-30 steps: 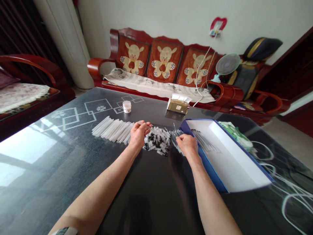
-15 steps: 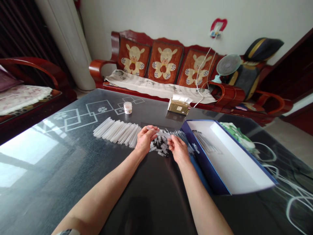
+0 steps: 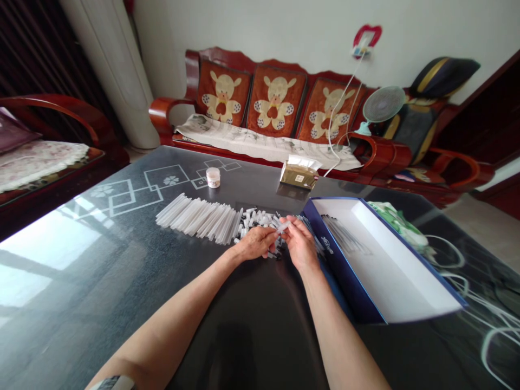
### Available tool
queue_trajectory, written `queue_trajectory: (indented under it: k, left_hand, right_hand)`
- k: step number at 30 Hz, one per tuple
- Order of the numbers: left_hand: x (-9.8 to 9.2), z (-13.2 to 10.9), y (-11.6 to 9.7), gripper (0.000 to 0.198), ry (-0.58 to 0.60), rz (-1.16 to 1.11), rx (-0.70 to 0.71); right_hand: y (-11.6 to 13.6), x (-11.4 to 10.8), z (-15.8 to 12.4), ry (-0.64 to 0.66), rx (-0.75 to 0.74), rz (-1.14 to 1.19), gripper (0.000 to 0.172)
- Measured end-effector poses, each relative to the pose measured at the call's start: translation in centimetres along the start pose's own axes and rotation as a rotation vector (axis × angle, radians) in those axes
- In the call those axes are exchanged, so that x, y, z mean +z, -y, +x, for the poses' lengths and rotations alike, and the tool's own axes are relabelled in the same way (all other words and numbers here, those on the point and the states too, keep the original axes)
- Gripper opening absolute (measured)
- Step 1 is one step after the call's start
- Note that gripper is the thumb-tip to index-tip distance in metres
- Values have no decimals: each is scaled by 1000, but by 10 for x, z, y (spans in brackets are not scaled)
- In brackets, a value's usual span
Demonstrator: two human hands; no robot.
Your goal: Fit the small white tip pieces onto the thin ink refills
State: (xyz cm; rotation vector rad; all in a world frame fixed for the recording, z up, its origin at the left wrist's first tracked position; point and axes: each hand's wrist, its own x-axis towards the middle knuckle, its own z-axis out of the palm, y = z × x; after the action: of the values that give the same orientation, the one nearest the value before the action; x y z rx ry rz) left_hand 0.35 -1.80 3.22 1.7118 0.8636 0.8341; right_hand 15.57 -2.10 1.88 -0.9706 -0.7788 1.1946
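My left hand (image 3: 257,242) and my right hand (image 3: 301,245) meet above the middle of the table. Both are closed with fingertips on a translucent pen barrel (image 3: 283,227), which slants between them; its far details are too small to tell. Beneath and behind the hands lies a heap of small white and black pen caps (image 3: 260,218), partly hidden by my fingers. To the left, translucent barrels (image 3: 199,218) lie side by side in a long row. Thin pen refills (image 3: 307,223) show behind my right hand, beside the box.
A blue box (image 3: 353,273) with a white inside stands at the right, several thin refills (image 3: 345,234) in it. A small white jar (image 3: 213,177) and a tissue box (image 3: 299,173) are farther back. White cables (image 3: 493,336) and a green-white packet (image 3: 396,223) lie right of the box.
My left hand has moved right and nearer to me, up to my right hand. The barrel, earlier stretched between hands farther apart, now tilts between touching fingers.
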Motion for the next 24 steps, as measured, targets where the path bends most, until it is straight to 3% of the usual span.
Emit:
queue_trajectory:
  k: [2,7,13,20,24]
  left_hand:
    - [4,0,3,32,-47,61,1]
    - [16,-2,2,19,-349,536,55]
    - [32,-8,-1,25,-338,782,-6]
    - [41,-4,-12,23,-256,775,-107]
    - [39,4,-21,31,-267,466,-249]
  right_hand:
    - [0,2,-1,10,15,45,37]
    - [-5,10,-5,-63,39,81,36]
    - [-12,19,-11,-239,-1,129,33]
    - [-14,20,-10,-261,-60,156,28]
    - [1,14,7,-267,-46,221,25]
